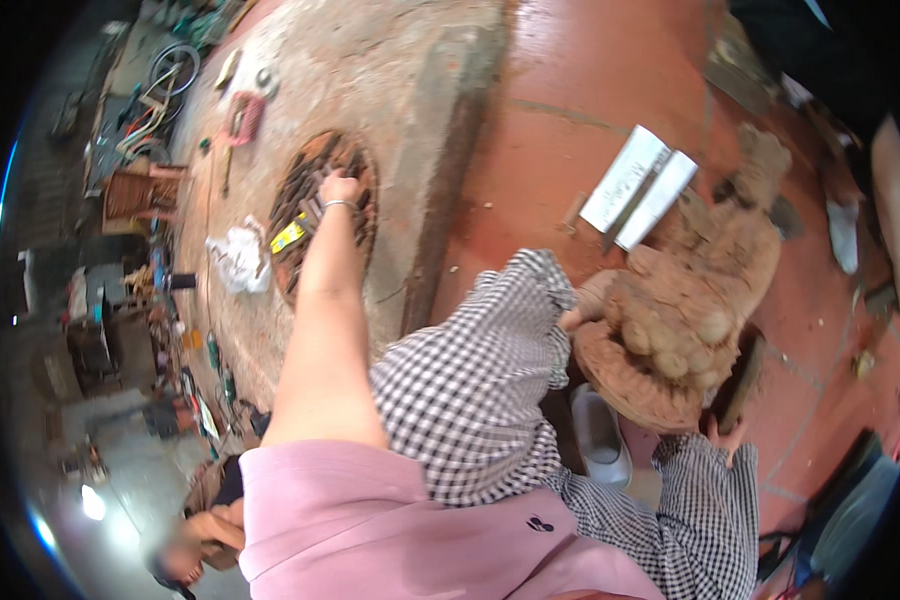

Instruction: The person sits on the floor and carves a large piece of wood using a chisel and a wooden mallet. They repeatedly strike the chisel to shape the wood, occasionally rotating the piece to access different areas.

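Observation:
My left arm stretches out to a round tray (373, 170) full of dark, narrow hand tools (305, 180). On those tools rests my left hand (340, 188), its fingers curled downward; what lies under the fingertips is hidden. A bright yellow packet (288, 235) sits in the tray near my wrist. My right hand does not show. Beside my checked trouser legs a brown wood carving (680, 320) with rounded, bulging shapes lies on the floor. What look like bare toes (727, 440) touch its near side, by a dark wooden block (740, 385).
A white printed sheet (620, 185) with a dark bar across it lies on the red tiles beyond the carving. A plastic bag (240, 255) and a pink basket (242, 118) are left of the tray. A grey slipper (600, 440) is near my legs. Another person (205, 530) sits lower left.

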The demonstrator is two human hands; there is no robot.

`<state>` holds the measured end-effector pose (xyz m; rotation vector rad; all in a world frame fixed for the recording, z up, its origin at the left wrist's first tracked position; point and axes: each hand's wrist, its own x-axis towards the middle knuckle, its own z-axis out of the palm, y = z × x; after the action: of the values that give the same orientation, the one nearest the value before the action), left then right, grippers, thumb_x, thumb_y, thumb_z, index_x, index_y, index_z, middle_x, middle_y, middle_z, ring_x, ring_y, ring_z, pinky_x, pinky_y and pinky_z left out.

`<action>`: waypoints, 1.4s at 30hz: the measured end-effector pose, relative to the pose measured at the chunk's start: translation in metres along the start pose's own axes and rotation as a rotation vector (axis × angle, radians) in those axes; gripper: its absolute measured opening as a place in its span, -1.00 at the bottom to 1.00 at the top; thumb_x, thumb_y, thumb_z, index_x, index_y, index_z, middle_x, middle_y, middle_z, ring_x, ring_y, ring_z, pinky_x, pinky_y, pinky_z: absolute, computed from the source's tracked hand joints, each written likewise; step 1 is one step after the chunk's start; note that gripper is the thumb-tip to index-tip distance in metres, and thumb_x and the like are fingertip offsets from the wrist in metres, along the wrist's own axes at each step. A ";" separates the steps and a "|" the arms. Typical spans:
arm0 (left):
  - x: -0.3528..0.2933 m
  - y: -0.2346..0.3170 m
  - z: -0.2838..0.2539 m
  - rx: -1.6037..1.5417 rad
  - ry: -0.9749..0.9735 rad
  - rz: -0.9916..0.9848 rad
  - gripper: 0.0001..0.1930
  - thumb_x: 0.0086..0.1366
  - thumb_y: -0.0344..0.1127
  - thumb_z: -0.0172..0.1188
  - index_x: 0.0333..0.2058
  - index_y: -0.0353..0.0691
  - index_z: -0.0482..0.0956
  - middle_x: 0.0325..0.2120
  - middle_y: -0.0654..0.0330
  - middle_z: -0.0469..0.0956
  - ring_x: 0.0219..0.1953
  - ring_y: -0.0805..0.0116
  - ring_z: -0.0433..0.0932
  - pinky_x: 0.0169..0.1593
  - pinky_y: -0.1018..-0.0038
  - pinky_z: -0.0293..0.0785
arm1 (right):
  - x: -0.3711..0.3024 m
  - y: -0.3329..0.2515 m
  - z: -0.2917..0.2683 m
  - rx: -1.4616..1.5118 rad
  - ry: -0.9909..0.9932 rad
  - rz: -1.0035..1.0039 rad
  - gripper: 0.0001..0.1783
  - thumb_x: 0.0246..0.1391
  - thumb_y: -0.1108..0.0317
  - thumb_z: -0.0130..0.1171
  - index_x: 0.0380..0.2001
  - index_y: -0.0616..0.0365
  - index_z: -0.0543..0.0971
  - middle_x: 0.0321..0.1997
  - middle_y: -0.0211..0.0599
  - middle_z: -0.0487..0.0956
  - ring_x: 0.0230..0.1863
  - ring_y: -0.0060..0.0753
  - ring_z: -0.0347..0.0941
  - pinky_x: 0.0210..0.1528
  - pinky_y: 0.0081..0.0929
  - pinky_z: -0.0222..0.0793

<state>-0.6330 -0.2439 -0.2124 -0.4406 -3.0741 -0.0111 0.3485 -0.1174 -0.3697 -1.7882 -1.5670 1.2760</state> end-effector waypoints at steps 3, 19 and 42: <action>-0.039 0.039 0.038 -0.030 -0.054 -0.093 -0.57 0.05 -0.29 0.14 -0.06 -0.12 0.69 -0.03 -0.05 0.61 0.09 0.00 0.55 0.25 0.30 0.38 | 0.004 0.018 -0.034 -0.387 0.095 0.175 -0.10 0.00 0.21 0.35 0.30 0.23 0.10 0.17 0.16 0.40 0.18 0.03 0.39 0.17 -0.05 0.40; -0.109 0.095 0.010 -0.091 0.555 0.341 -0.79 0.16 -0.39 0.17 -0.22 -0.20 0.67 0.02 -0.13 0.48 0.16 -0.08 0.39 0.20 0.13 0.34 | 0.095 0.069 -0.097 0.402 0.023 0.916 -0.42 0.10 0.17 0.20 0.07 0.36 0.40 -0.19 -0.10 0.52 -0.30 -0.31 0.45 -0.31 -0.36 0.45; -0.339 0.362 0.027 -0.163 -0.573 1.013 -0.59 0.12 0.00 0.32 -0.25 -0.25 0.60 -0.21 -0.03 0.64 -0.13 0.00 0.64 -0.09 0.17 0.56 | 0.020 -0.103 -0.039 -0.525 -0.015 -0.084 -0.66 0.11 0.47 0.20 -0.01 0.10 0.52 -0.46 -0.37 0.45 -0.46 -0.47 0.35 -0.35 -0.51 0.36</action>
<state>-0.2076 0.0085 -0.2515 -2.2572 -2.8926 -0.1226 0.3257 -0.0621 -0.2752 -1.9804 -2.1038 0.8900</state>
